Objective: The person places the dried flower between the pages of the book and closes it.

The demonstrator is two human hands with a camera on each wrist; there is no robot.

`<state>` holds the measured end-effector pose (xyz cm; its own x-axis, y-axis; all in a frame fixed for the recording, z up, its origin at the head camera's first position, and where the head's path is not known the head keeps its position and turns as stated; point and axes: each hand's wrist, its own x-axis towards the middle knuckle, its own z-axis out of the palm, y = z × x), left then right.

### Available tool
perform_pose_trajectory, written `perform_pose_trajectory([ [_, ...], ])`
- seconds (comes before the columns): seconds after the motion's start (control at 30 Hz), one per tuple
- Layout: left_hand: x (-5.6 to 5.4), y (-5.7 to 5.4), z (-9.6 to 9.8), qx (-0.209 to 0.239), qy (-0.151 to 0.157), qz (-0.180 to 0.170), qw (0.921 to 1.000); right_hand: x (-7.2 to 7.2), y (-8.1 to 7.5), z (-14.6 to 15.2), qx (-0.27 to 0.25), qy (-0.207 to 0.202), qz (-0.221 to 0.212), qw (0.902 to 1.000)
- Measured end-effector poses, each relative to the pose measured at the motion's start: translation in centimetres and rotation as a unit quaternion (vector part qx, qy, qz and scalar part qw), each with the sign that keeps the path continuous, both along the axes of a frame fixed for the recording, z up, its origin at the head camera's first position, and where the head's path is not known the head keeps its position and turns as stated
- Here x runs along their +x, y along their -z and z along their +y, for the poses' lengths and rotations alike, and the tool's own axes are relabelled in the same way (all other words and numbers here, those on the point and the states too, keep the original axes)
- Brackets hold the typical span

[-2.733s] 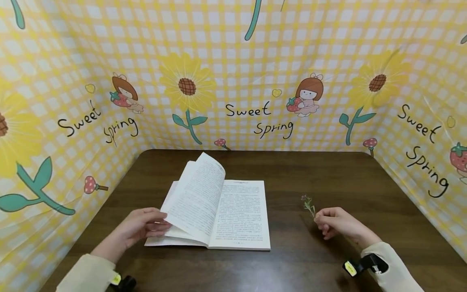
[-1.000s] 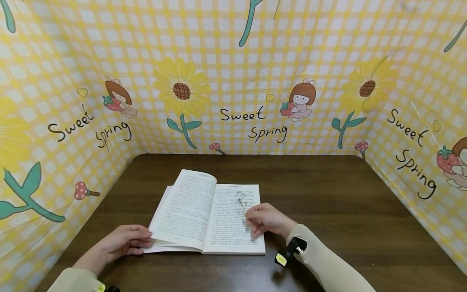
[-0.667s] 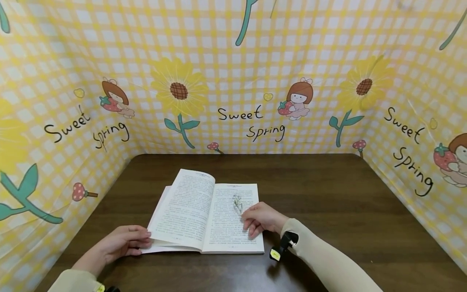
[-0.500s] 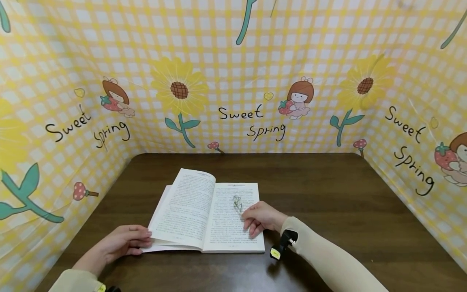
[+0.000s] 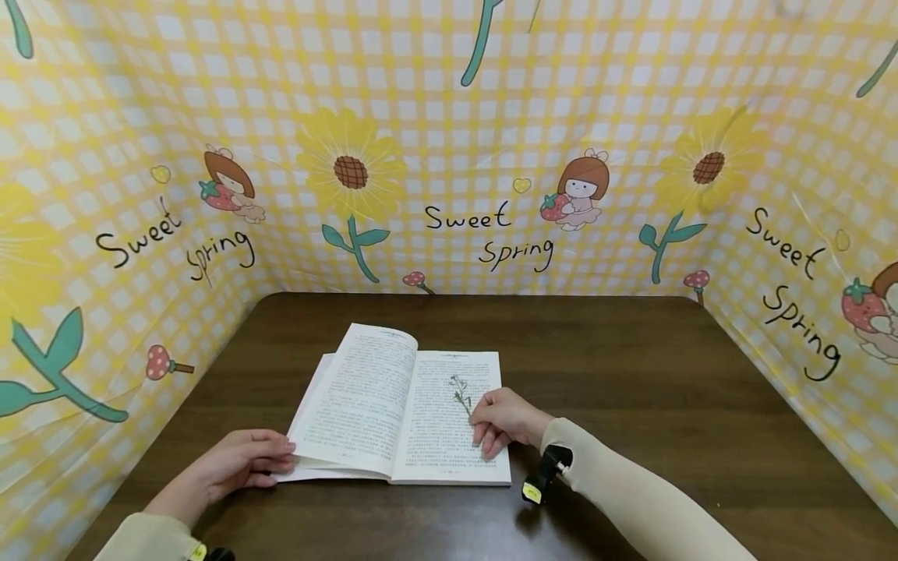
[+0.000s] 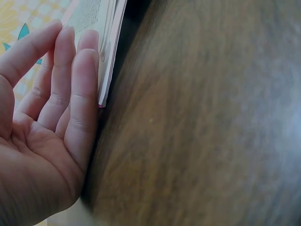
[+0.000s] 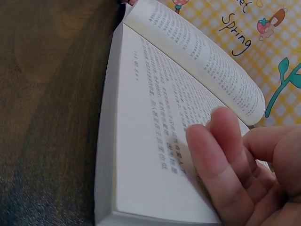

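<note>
An open book (image 5: pixel 449 436) lies on the brown table, its left-hand pages lifted a little above the cover. At the lower left corner of those pages, my left hand (image 5: pixel 242 463) pinches the page edge between thumb and index finger; the other fingers sit beside the book's edge in the left wrist view. Over the right page, my right hand (image 5: pixel 507 421) pinches the stem of a small flower sprig (image 5: pixel 459 393) with green leaves. The sprig's head points toward the top of the page. In the right wrist view the hand (image 7: pixel 244 174) hides the sprig.
The dark wooden table (image 5: pixel 631 374) extends around the book on all sides. A yellow checked cloth (image 5: pixel 449 140) printed with sunflowers hangs behind the table and along both sides. Each sleeve carries a small black wrist camera (image 5: pixel 543 475).
My right hand has brought the sprig leftward from beside the book onto the right page. The left-hand pages have come down lower, my left hand still at their corner. Recently, little moves.
</note>
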<state>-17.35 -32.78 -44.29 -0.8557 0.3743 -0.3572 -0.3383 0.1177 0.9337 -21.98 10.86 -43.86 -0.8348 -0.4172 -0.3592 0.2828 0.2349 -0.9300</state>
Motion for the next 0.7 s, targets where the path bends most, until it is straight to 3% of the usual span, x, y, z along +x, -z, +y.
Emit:
perform_pose_trajectory([
  [0.27,0.2,0.2,0.1,-0.013,-0.017,0.007,0.9997,-0.1,0.4,0.2,-0.016,0.003,-0.004,0.9999],
  [0.47,0.7,-0.1,0.9,-0.085,-0.045,0.047,0.9942,0.4,0.1,0.6,-0.042,-0.005,0.000,0.9991],
  [0.57,0.9,-0.5,1.6,-0.151,-0.074,0.078,0.9826,0.7,-0.2,0.9,-0.057,-0.009,0.004,0.9983],
  [0.7,1.2,-1.0,2.4,-0.245,-0.111,0.128,0.9545,1.3,-0.4,1.7,-0.073,-0.008,0.003,0.9973],
])
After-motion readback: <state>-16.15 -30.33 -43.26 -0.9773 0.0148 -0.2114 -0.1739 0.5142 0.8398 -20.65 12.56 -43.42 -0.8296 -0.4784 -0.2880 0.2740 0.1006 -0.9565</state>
